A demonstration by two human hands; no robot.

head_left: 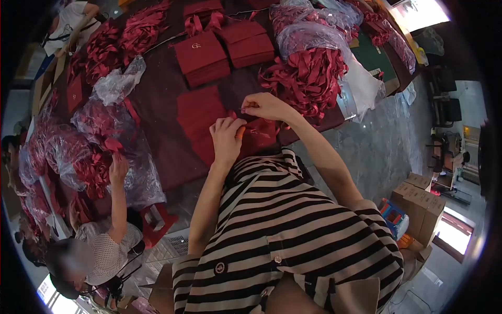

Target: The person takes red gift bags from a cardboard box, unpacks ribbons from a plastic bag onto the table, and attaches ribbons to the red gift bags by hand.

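My left hand [226,137] is closed at the near edge of the table, its fingers curled over a red bag [264,133] with a ribbon on it. A bit of red ribbon [231,114] pokes up by its fingertips, and something orange shows at the thumb. Just above the bag, my right hand [269,107] makes a pinch; what is between its fingertips is too small to make out. Left of my hands, flat red bags [197,107] lie spread on the dark cloth.
Beyond my hands are two stacks of red bags [203,55] [247,44]. A plastic sack of red ribbons [314,78] lies at the right. On the left, a co-worker's hand [118,168] touches ribbons in another plastic sack [65,152]. Cardboard boxes [418,206] stand on the floor.
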